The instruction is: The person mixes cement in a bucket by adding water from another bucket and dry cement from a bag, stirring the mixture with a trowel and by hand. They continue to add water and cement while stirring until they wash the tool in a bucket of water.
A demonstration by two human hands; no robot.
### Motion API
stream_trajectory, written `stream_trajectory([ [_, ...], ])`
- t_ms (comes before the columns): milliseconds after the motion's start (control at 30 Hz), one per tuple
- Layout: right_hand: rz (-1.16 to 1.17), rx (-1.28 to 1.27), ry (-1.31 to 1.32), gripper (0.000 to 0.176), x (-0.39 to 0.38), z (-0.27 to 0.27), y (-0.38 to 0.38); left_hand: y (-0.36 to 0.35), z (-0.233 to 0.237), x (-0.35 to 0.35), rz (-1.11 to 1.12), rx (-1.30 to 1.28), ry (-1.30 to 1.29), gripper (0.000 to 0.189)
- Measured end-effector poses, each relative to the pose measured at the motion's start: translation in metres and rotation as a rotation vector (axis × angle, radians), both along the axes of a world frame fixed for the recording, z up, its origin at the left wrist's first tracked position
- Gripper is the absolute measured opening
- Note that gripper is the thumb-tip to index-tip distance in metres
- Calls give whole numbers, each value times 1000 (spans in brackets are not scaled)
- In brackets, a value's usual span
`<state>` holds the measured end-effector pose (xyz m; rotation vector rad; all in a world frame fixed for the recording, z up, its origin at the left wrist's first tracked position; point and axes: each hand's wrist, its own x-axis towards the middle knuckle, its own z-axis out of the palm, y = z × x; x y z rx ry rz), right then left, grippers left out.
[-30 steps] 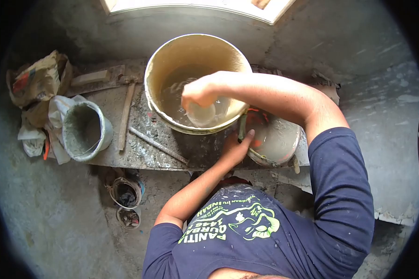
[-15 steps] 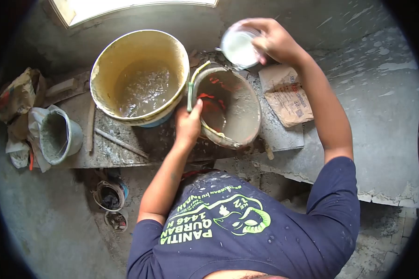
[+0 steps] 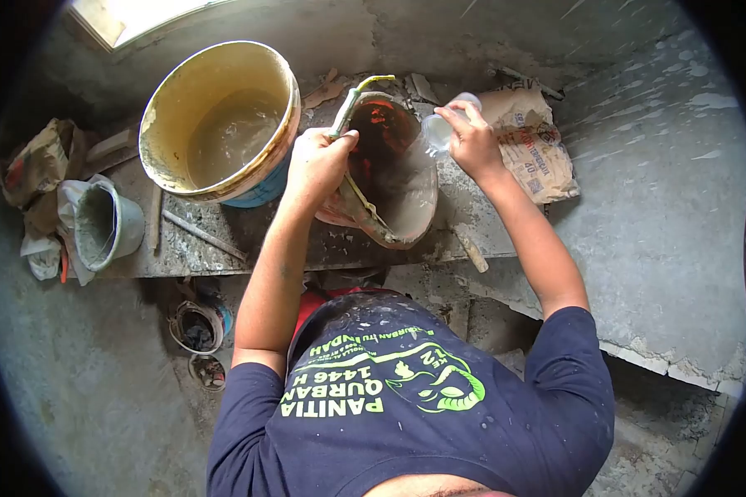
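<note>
My left hand (image 3: 317, 161) grips the rim and green handle of a red mortar-caked bucket (image 3: 406, 203), which leans tilted on a dirty board (image 3: 307, 244). My right hand (image 3: 471, 141) holds a small clear plastic cup (image 3: 438, 131) tipped over the bucket's far rim. A large yellow bucket (image 3: 215, 120) with murky water stands to the left of the red one.
A small grey bucket (image 3: 104, 224) with cement and crumpled bags (image 3: 33, 170) lie at the left end of the board. A cement sack (image 3: 535, 149) rests at the right on a concrete slab (image 3: 663, 248). Two small tins (image 3: 199, 327) sit on the floor below.
My right hand dipped the cup in the yellow bucket, lifted it out and carried it right to the red bucket's rim. The left hand moved up the handle and tilted the red bucket.
</note>
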<state>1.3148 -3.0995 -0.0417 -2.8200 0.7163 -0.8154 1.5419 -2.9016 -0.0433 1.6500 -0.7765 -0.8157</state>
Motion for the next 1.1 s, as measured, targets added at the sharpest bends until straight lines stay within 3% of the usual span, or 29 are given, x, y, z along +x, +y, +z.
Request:
stream_trajectory([
  [167,-15,-120,28,57,3,-8,-3,7,-3,8,-23,-38,-33,38],
  [233,70,-240,33,59,7,-4,0,11,2,12,-46,44,-32,27],
  [300,89,-282,62,56,8,2,9,15,15,9,-65,43,6,27],
  [400,341,-381,48,45,5,14,23,17,15,8,-46,37,24,27],
  [533,267,-385,-131,44,-7,28,19,20,6,10,-35,-7,2,30],
  [633,-41,118,-339,46,-25,16,12,24,1,7,-29,-74,67,30],
  [667,-38,487,-458,42,-31,18,22,25,1,7,-33,-110,94,30],
  [767,-124,893,-638,46,-58,4,28,30,-4,2,-56,-161,162,30],
  [800,-111,896,-638,46,-67,3,30,35,-2,-4,-47,-194,146,33],
  [867,-219,1160,-801,49,-79,5,37,50,1,-12,-19,-223,144,34],
  [1000,-159,1279,-817,50,-79,14,38,99,19,-32,96,-259,78,35],
  [1100,25,1330,-773,50,-45,32,41,140,36,-55,283,-209,0,34],
])
